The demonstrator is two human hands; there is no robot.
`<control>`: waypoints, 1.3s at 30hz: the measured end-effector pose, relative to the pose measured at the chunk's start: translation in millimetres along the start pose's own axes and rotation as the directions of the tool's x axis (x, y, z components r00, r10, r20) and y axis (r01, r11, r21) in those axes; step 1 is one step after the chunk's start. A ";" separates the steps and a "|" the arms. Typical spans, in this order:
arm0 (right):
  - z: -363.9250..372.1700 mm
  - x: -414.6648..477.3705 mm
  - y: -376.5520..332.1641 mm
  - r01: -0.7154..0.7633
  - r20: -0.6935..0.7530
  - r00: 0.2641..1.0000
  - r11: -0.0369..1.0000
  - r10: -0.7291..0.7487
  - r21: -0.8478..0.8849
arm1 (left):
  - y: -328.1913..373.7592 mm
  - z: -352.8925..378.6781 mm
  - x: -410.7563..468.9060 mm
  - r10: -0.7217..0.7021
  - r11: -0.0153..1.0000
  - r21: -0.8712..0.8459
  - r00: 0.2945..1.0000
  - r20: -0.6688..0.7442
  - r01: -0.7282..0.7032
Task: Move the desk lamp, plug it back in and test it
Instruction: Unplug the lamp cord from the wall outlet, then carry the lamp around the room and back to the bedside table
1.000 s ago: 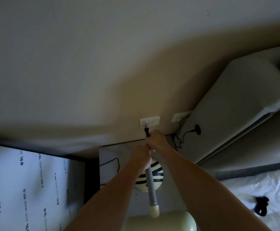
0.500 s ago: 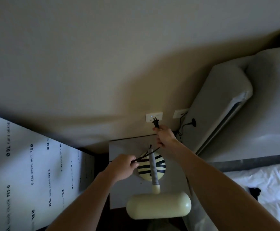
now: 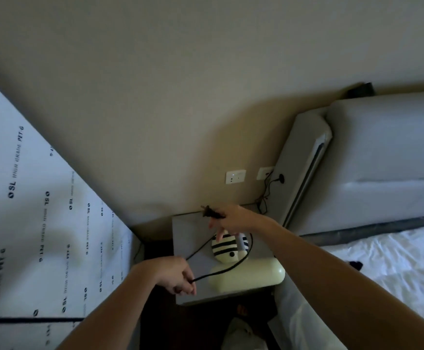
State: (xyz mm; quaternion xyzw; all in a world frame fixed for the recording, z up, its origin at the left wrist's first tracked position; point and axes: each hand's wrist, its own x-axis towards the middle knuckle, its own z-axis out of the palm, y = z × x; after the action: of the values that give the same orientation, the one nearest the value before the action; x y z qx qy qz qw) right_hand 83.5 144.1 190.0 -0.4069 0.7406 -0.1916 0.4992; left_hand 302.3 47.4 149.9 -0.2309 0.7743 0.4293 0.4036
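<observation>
The desk lamp stands on a grey nightstand (image 3: 188,231): a cream base with black stripes (image 3: 225,247), a ribbed neck, and a long cream shade (image 3: 246,275) at the front edge. Its black cord (image 3: 221,270) loops over the lamp. My right hand (image 3: 236,218) pinches the black plug (image 3: 209,212), prongs pointing left, well below the white wall socket (image 3: 235,176). My left hand (image 3: 174,274) grips the cord near the nightstand's left front corner.
A second white wall plate (image 3: 264,173) has thin wires running down behind the nightstand. A grey padded headboard (image 3: 382,157) and a bed with white sheets (image 3: 387,269) lie to the right. A white printed panel (image 3: 41,223) leans at the left.
The plug has come out of the wall socket and my right hand has drawn it down and away. My left hand has slid left along the cord toward me.
</observation>
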 end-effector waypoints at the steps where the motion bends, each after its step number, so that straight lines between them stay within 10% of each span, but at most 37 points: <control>1: 12.6 -7.7 -5.3 -0.012 0.054 0.998 1.000 0.012 -0.008 | 4.1 7.8 -6.1 0.034 0.997 -0.064 0.999 0.010 -0.033; 10: 40.2 -70.5 12.3 -0.082 0.139 0.990 0.941 0.038 0.329 | 59.9 6.2 -25.8 0.349 0.753 -0.476 0.889 -0.296 -0.454; 16: 40.3 -101.8 45.2 -0.179 0.229 0.973 0.707 0.024 0.684 | 119.3 -3.0 -33.6 0.468 0.682 -0.396 0.783 -0.409 -0.615; 21: 7.4 -116.7 72.4 -0.260 0.058 0.966 0.925 0.254 0.277 | 152.3 -13.8 -34.2 0.498 0.640 -0.341 0.710 -0.498 -0.688; 26: -45.8 -119.7 103.8 -0.212 -0.459 0.867 0.977 0.192 0.009 | 175.5 -27.2 -26.4 0.513 0.655 -0.239 0.654 -0.556 -0.717; 39: -143.1 -97.5 111.9 -0.296 -0.491 0.864 0.900 0.109 -0.320 | 195.7 -71.2 23.8 0.426 0.767 -0.104 0.623 -0.656 -0.634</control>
State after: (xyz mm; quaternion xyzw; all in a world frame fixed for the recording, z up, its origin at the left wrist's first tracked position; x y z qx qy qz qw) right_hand -74.1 270.7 231.0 -0.3577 0.8999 -0.0788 0.2365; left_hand 120.7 89.2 245.7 -0.1747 0.8109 0.5560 -0.0527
